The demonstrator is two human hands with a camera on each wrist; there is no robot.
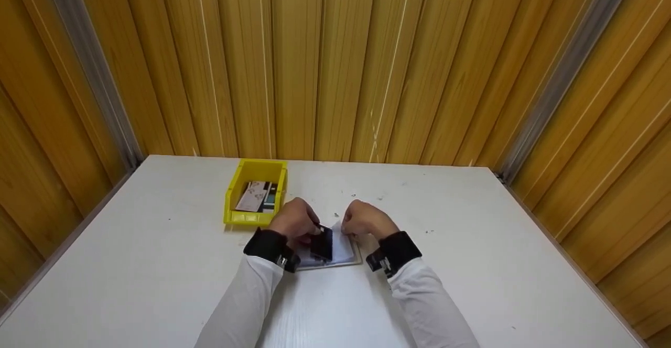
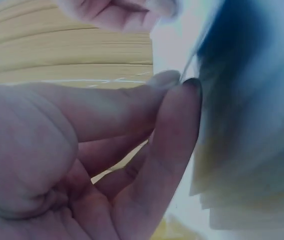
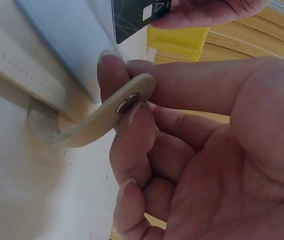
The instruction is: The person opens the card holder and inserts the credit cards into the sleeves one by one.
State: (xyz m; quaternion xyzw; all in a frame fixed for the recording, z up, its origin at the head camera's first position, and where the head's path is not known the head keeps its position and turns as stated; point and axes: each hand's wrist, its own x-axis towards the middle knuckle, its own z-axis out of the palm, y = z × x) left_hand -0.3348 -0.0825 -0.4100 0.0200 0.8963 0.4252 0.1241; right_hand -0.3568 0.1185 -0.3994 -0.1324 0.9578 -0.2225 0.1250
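Note:
My left hand (image 1: 294, 219) pinches a black card (image 1: 322, 245) by its edge over an open card holder (image 1: 358, 258) lying on the table. In the right wrist view the card (image 3: 131, 20) shows a pale chip square and thin lines. My right hand (image 1: 369, 219) pinches the edge of a translucent sleeve (image 1: 343, 244) of the holder between thumb and index finger. Its other fingertips touch the holder's beige strap (image 3: 89, 125), which carries a metal snap. In the left wrist view the card is seen nearly edge-on, and the sleeves are blurred.
A yellow bin (image 1: 255, 219) stands just behind and left of my left hand, with several cards (image 1: 252, 196) inside. The white table (image 1: 461, 274) ends at yellow wood-look panels (image 1: 341, 65) behind and at the sides. Small dark specks dot the tabletop.

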